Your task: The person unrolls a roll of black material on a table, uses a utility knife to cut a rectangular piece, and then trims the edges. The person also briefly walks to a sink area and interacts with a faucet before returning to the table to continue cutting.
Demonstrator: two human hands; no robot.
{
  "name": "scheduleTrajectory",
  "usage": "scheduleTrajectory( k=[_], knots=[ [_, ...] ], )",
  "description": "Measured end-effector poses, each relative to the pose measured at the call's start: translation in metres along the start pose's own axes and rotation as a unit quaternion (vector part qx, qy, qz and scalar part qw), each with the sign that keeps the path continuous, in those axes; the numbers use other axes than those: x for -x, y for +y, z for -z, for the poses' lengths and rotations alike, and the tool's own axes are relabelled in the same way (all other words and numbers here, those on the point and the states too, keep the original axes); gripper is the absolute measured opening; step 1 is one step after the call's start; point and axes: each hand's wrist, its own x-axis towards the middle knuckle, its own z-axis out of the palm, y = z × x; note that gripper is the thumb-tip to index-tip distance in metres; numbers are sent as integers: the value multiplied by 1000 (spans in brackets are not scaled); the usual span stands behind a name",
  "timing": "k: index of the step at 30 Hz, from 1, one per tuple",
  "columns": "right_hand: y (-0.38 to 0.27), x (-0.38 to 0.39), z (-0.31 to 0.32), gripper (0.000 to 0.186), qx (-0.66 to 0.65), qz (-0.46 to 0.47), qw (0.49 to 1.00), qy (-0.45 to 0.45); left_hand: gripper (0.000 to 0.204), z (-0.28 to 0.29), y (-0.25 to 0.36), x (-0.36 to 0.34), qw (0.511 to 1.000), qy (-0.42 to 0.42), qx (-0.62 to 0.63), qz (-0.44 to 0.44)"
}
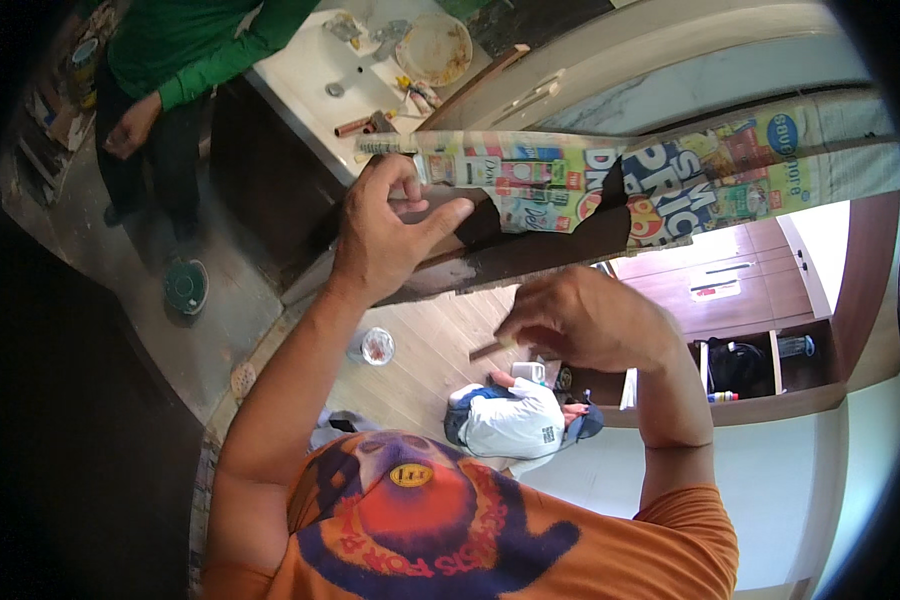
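A colourful printed paper sheet lies along the top of a dark brown wooden beam that crosses the picture. My left hand is at the sheet's left end, thumb and fingers pinching its edge against the beam. My right hand hovers just below the beam, fingers curled together around a small pale piece at its fingertips; what the piece is I cannot tell. My orange shirt fills the lower edge.
A person in a green sleeve stands upper left beside a white sink counter with a dirty plate. Below, another person in a white top crouches on the wooden floor near a glass jar. A green round lid lies left.
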Motion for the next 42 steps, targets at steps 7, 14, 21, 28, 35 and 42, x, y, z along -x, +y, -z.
scheduleTrajectory(
  k=[7,14,21,28,35,42],
  knots=[
    [-9,45,8,13,5,-64,998,2,97,-35,56,-19,950,137,-234,-154],
    [-2,74,15,18,-17,-66,995,75,119,-50,67,-40,891,35,-387,-236],
    [0,75,4,32,-95,-112,964,221,54,-61,29,-59,899,-73,-320,-291],
    [53,89,-8,27,-6,-102,838,536,46,-54,41,-49,916,-72,-240,-313],
    [59,57,-5,32,109,-118,801,576,29,-55,32,-48,928,-77,-249,-266],
    [46,59,-6,38,92,-157,794,580,17,-66,24,-46,937,-69,-221,-261]
  ],
)
